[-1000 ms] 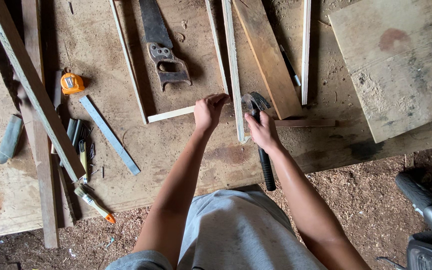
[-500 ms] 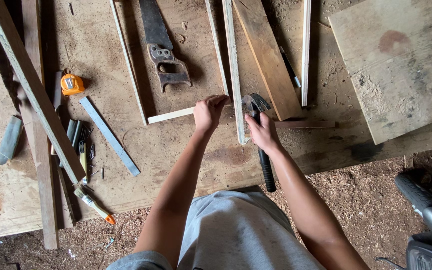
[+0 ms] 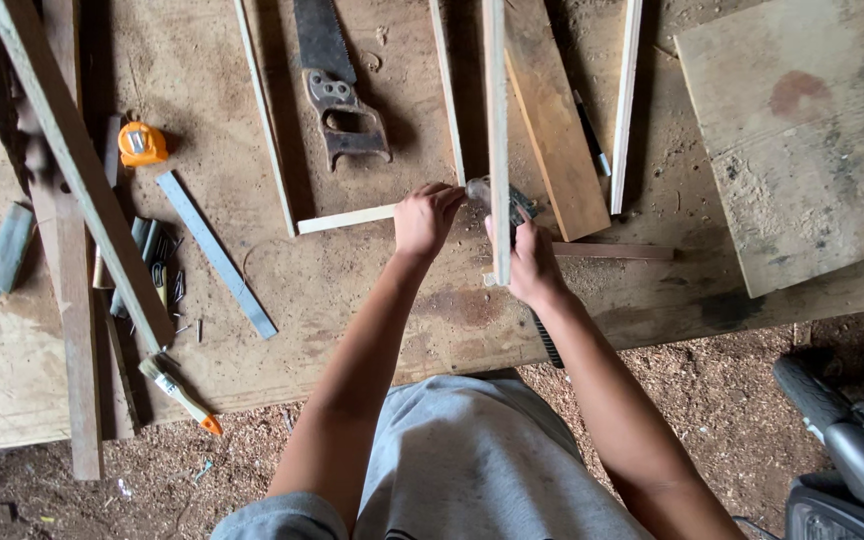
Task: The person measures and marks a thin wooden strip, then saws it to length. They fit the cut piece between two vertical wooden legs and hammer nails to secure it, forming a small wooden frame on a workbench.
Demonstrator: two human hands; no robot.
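Hands barely shifted: left hand (image 3: 424,218) fingers curled on thin strip (image 3: 347,218); right hand (image 3: 524,262) still clasps hammer (image 3: 512,205).

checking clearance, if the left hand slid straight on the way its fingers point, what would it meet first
Probably the hammer head just past the left hand, then the upright thin slat; depth is unclear.

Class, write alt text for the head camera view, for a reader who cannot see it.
Seen from above, a person's left hand presses a thin wood strip on a dusty workbench while the right hand grips a hammer beside an upright slat. A handsaw and an orange tape measure lie nearby.
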